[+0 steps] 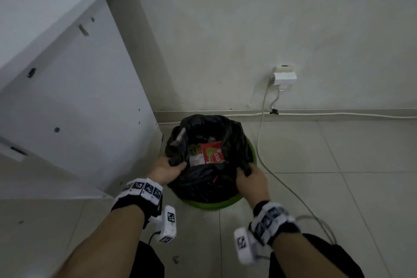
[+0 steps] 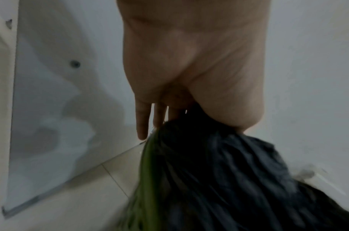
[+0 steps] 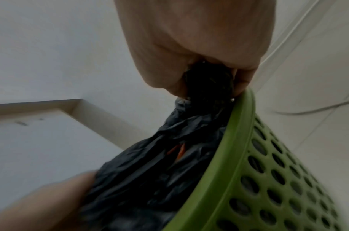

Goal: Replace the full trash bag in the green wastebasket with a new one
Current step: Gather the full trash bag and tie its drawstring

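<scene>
The green wastebasket [image 1: 211, 205] stands upright on the tiled floor [image 1: 338, 187], close to the foot of the wall [image 1: 248, 29] and just beside the lower corner of a white cabinet panel [image 1: 79, 97]. Its long axis runs straight up, with the open mouth pointing toward the head camera. From the right wrist view its side wall [image 3: 278, 179] is a grid of oval holes under a smooth rim.

A black trash bag [image 1: 203, 183] lines the basket, and its gathered top stands above the rim, so that only strips of green show at the near and right edges. The bag's mouth is open and faces up. Inside lie a red packet [image 1: 213, 152] with white lettering, some pale paper beside it, and darker scraps that are too dim to name.

The left hand [image 1: 165, 169] grips a bunch of the bag's plastic at the left side of the mouth; in the left wrist view the black film [image 2: 219, 164] is pinched under the thumb side of that hand [image 2: 189, 62] while the other fingers [image 2: 142, 121] hang straight down. The right hand [image 1: 251, 179] is clenched round a twist of the bag at the right side of the mouth, right at the basket's rim, and the right wrist view shows the plastic [image 3: 189, 156] bunched inside that fist [image 3: 199, 39].

A white plug box [image 1: 284, 78] sits low on the wall, and a pale cable [image 1: 262, 142] drops from it and trails over the floor to the right of the basket.
</scene>
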